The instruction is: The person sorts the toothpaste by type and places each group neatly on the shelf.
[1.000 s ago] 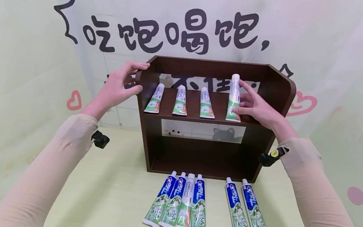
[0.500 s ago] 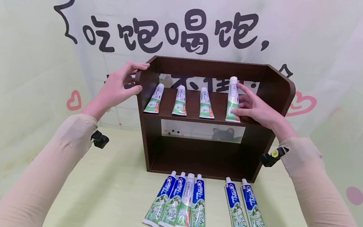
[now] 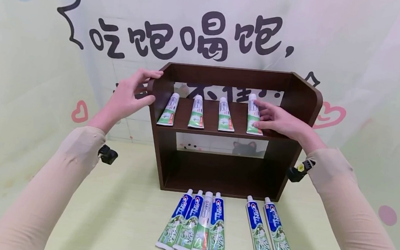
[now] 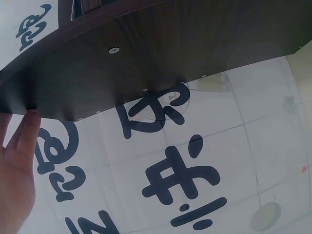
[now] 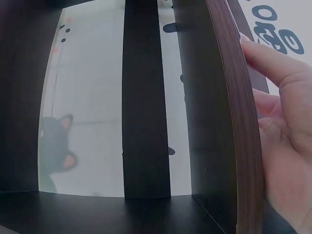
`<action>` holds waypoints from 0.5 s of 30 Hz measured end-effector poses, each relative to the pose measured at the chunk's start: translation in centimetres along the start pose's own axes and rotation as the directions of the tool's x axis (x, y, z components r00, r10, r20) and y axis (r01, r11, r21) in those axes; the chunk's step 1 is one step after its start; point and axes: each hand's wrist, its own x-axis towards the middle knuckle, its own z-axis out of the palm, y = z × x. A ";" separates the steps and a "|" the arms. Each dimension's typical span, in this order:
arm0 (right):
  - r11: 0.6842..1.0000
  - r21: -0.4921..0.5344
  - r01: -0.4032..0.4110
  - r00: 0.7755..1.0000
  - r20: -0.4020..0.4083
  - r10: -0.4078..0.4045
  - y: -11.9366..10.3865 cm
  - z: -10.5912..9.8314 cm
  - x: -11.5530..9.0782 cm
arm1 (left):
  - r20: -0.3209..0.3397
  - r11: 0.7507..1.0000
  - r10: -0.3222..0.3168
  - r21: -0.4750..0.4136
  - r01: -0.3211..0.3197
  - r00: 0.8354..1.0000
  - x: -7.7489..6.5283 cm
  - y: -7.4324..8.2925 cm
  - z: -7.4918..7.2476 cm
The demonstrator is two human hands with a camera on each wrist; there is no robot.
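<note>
At the upper tier of a dark brown two-tier shelf, my right hand holds a white-and-green toothpaste tube by its right edge. Its index finger touches near the cap and the thumb lies by the lower end. The tube leans back, its bottom end at the tier's front edge. Three similar tubes lie to its left: a near one, a middle one and a far-left one. My left hand rests on the shelf's left side panel, fingers nearly straight. In the right wrist view, the shelf board hides the held tube.
On the pale table before the shelf lie several blue-and-green toothpaste tubes, with a white-and-green one among them. Two more blue-and-green tubes lie to the right. A printed curtain hangs behind.
The tube at my right hand has tipped back, its cap sinking away from me while the bottom end stays at the shelf's front edge. My left hand has stayed on the side panel.
</note>
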 end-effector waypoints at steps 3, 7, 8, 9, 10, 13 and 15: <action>1.000 -0.010 -0.010 1.000 0.008 0.010 -0.1 -0.1 0.0 | 0.004 1.000 -0.001 0.002 0.001 1.000 0.1 0.1 -0.1; 0.999 -0.037 -0.013 1.000 0.009 0.013 -0.1 -0.2 0.0 | 0.011 1.000 -0.001 0.007 0.001 1.000 0.2 0.3 -0.2; 0.999 -0.046 -0.016 1.000 0.006 0.016 -0.1 -0.1 0.0 | 0.014 1.000 -0.002 0.008 0.002 1.000 0.1 0.2 -0.2; 0.998 -0.052 -0.018 1.000 0.004 0.019 -0.2 -0.1 0.0 | 0.015 1.000 -0.002 0.006 0.002 1.000 0.1 0.2 -0.2; 0.998 -0.059 -0.021 1.000 0.000 0.021 -0.2 -0.1 0.0 | 0.016 1.000 -0.002 0.006 0.002 1.000 0.1 0.2 -0.1; 0.997 -0.066 -0.027 1.000 -0.010 0.027 -0.2 0.1 0.0 | 0.013 1.000 -0.007 0.006 0.007 1.000 0.1 0.1 -0.1; 0.997 -0.070 -0.025 1.000 -0.019 0.024 -0.3 0.2 0.0 | 0.007 1.000 -0.007 0.005 0.007 1.000 0.0 0.0 -0.1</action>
